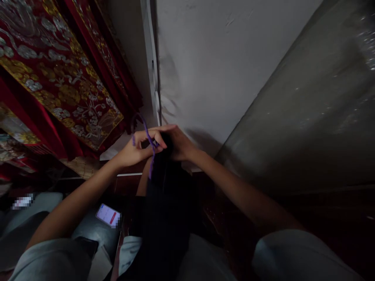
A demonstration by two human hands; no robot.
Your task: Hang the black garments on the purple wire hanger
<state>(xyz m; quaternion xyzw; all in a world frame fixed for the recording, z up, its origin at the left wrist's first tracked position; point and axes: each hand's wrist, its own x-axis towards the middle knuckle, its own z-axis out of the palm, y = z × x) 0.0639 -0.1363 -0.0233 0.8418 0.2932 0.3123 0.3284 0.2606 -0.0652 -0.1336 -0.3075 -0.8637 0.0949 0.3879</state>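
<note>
My left hand (137, 148) is closed in a pinch on a thin purple cord (146, 134) that loops up above my fingers and hangs down below them. My right hand (177, 144) is closed right beside it, gripping the top of a long bundle of black hair (166, 210). The black hair hangs down from my hands toward my lap. The two hands touch at the fingertips, in front of a white wall. Part of the right hand's fingers is hidden behind the hair.
Red fabric with gold and silver embroidery (58, 74) hangs at the left. A lit phone (108, 214) lies on a lap below the left forearm. A white wall (216, 58) and a grey panel (310, 117) fill the right. A dark wooden surface (336, 210) sits low right.
</note>
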